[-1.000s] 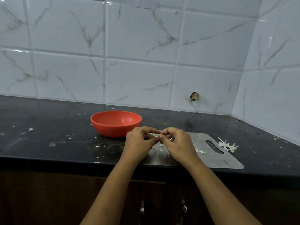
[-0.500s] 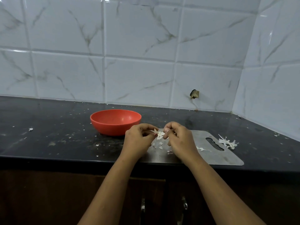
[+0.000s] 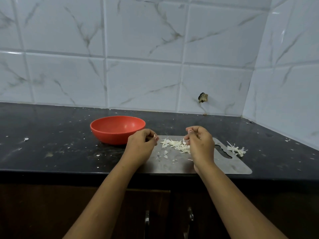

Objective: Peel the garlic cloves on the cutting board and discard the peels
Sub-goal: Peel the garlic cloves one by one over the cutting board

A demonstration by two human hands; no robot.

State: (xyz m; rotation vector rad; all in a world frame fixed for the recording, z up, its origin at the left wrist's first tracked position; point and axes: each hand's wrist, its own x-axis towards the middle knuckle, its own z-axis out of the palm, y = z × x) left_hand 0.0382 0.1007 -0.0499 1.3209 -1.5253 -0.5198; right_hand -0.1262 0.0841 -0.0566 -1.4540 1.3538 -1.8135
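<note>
Garlic clove [image 3: 154, 135] pinched in left hand [image 3: 141, 145] grip over cutting board [image 3: 224, 167], probably so peels [image 3: 174, 144] drop there; right hand [image 3: 200, 144] grip curled, contents unclear.

One head-worn view looks forward and down at the countertop [image 3: 51, 128], seemingly close.

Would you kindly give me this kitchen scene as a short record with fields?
Left hand: pinches a small white piece, likely a garlic clove
Right hand: fingers curled; grasp unclear
Peels: heaped on the cutting board between the hands
Bowl: red, left of the board, looks empty
Counter: dark, flecked; more peel scraps right of the board
</note>
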